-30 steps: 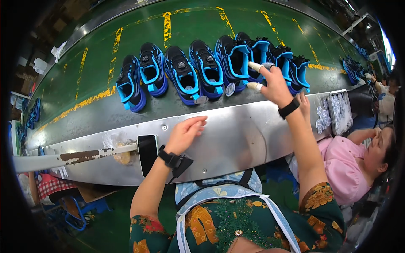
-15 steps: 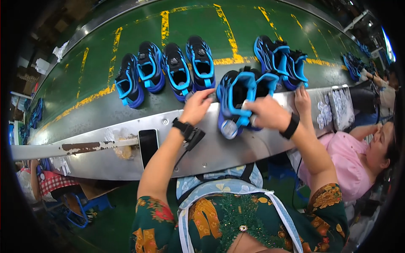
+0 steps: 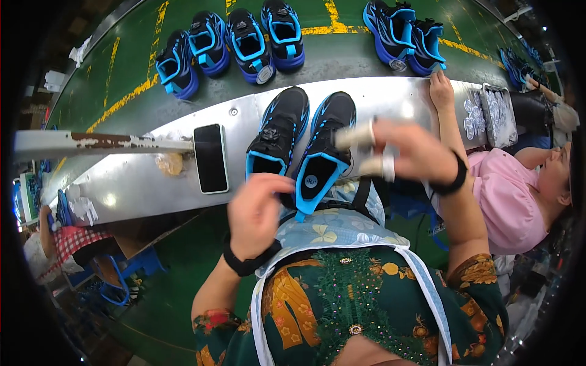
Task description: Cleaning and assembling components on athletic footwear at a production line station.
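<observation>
A pair of black sneakers with bright blue collars lies toe-away at the bench's near edge: a left shoe (image 3: 278, 131) and a right shoe (image 3: 329, 131). A round pale label shows on the right shoe's insole. My left hand (image 3: 253, 213) is at the heels, its bent fingers over the left shoe's collar; blur and overlap hide whether they grip. Slightly smeared, my right hand (image 3: 412, 149) hovers beside the right shoe, thumb and forefinger apart, with pale covers on the fingertips. Nothing shows between those fingers.
More sneakers (image 3: 247, 46) stand in a row on the green belt (image 3: 329, 55), others (image 3: 400, 36) to the right. A phone (image 3: 210, 158) lies left on the metal bench (image 3: 378, 100) near a painted bar (image 3: 104, 142). At right are a co-worker's hand (image 3: 441, 91) and a tray (image 3: 497, 113) of round labels.
The pair held upright over the bench now lies toe-away close to my body. Both hands have drawn back, the right one off the shoes. A round label now hangs at another shoe's heel.
</observation>
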Demonstrator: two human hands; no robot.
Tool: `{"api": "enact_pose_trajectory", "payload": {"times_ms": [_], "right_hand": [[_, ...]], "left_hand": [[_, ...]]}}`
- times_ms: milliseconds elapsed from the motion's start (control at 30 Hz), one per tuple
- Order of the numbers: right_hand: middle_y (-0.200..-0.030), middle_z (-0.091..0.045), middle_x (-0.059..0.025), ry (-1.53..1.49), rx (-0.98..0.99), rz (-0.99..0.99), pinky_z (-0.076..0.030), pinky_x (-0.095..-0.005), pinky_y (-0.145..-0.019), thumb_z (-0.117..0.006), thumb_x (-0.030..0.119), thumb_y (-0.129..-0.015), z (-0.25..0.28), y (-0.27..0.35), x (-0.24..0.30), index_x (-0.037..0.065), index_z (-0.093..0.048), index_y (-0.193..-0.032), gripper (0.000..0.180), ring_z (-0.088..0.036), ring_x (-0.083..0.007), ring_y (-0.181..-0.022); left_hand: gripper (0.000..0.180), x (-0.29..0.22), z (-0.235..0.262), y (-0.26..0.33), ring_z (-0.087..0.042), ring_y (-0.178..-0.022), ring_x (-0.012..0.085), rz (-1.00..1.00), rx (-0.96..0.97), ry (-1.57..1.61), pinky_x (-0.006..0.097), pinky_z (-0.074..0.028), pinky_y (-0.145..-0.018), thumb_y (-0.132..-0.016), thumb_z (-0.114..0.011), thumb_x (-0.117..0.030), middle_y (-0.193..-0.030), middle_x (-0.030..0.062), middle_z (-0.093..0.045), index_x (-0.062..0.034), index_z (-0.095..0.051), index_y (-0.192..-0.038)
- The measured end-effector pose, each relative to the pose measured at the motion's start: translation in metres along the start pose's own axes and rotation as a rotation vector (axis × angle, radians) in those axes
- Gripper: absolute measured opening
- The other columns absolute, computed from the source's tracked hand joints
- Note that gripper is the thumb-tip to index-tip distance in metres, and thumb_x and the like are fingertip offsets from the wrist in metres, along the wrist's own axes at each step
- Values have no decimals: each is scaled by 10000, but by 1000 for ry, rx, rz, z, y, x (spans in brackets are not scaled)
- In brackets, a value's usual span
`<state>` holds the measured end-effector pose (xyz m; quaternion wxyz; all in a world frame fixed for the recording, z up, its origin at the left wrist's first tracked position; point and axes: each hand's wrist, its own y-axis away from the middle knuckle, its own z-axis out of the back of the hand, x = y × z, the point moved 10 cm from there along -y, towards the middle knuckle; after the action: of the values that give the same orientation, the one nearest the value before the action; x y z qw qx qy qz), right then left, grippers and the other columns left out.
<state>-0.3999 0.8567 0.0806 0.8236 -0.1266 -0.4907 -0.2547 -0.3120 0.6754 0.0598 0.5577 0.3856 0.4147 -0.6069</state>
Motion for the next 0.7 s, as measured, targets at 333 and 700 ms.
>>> {"api": "enact_pose_trajectory", "payload": {"times_ms": [333,700], "right_hand": [[-903,-587,-152,494,300,85,-495,-443,-742,-708,81,-695,-55,-39,-20,140,-595,-1209,530,-614,-353,-869],[-884,-584,-185,390,321,66,-503,-436,-710,-692,47,-718,-65,-28,-33,129,-546,-1322,627,-622,-363,-814]], "left_hand": [[139,38,-60,-7,-565,-698,295,-125,117,-175,350,-458,-646,-722,-473,95,-770,112,-576,-18,-552,-733],[257,66,-95,2,-614,-654,120,722,477,437,230,-490,-590,-941,-599,-217,-916,142,-701,38,-634,-940]]}}
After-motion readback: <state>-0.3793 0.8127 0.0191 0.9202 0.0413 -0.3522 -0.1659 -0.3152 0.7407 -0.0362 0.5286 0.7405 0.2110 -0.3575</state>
